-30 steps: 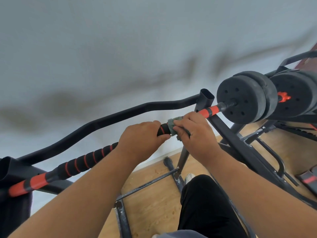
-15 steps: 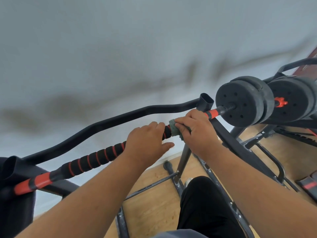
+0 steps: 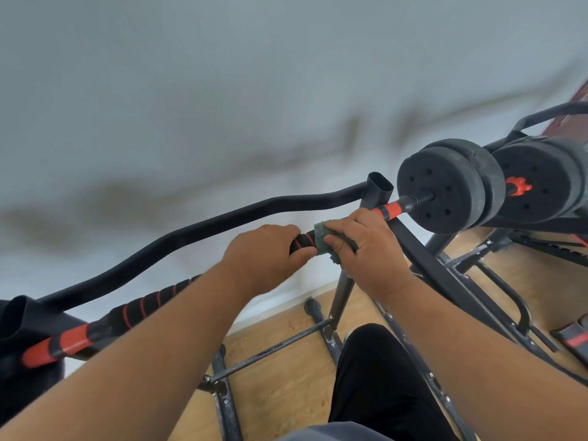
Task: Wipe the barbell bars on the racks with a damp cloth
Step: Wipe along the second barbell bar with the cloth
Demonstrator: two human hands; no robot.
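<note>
Head view: a person stands at a black rack (image 3: 413,246), both hands on a barbell bar (image 3: 143,305) that runs from lower left to upper right across the frame. The left hand (image 3: 261,253) curls around the bar's black, red-ringed foam grip, thumb underneath. Just beside it, the right hand (image 3: 362,246) wraps a grey-green cloth (image 3: 321,238) around the bar, fingers closed over the fabric, with a fold of cloth showing at the thumb side and below the palm. Beyond the right hand, an orange section of the bar leads to a threaded end carrying black weight plates (image 3: 445,186), with a red collar (image 3: 517,186) showing between them and a second set of plates behind. The bar's left end, also orange, rests in a black cradle at the frame's lower left. A curved black tube (image 3: 222,218) runs behind the bar. Below are a wooden floor (image 3: 286,383), the rack's legs and the person's dark trouser leg (image 3: 381,377). A pale wall fills the upper half.
</note>
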